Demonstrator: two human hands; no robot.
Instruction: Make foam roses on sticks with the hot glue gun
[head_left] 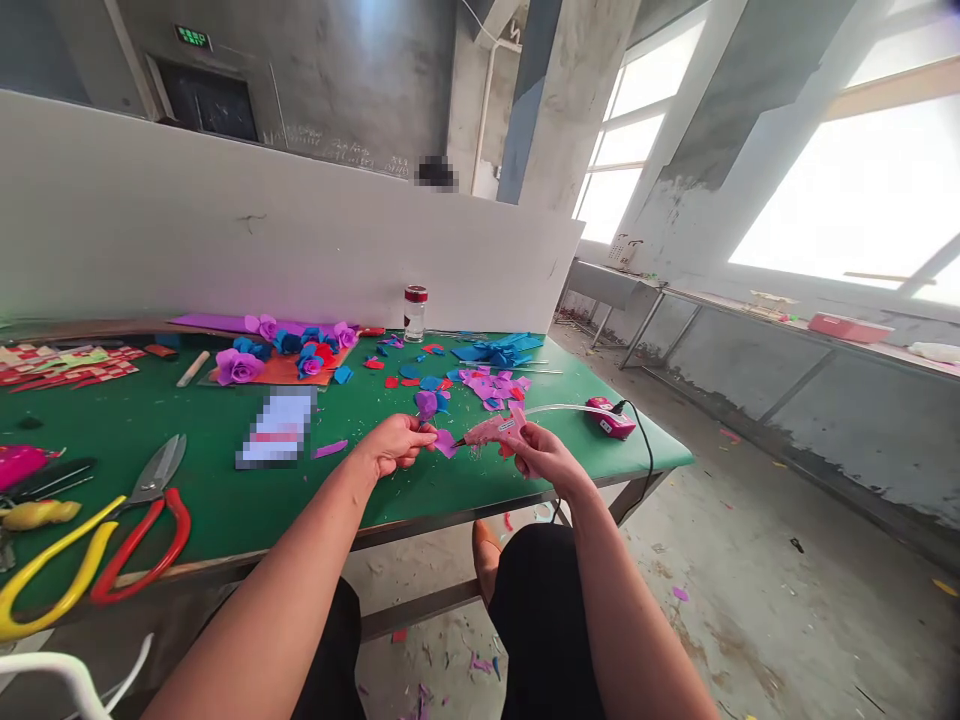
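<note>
My left hand is closed in a pinch at the edge of a purple paper petal. Just above its fingers shows a rolled purple paper bud; whether these fingers hold that too is unclear. Wrapped in my right hand is a pink hot glue gun, its dark nozzle pointing left at the petal, touching or very close. A clear glue stick runs out of the gun's back. Behind both hands lie loose purple petals and blue and red paper pieces.
Left on the green table are red-and-yellow-handled scissors, a blurred phone and finished paper roses. A lidded glass jar stands by the white partition. A pink power strip with a black cord sits near the right edge.
</note>
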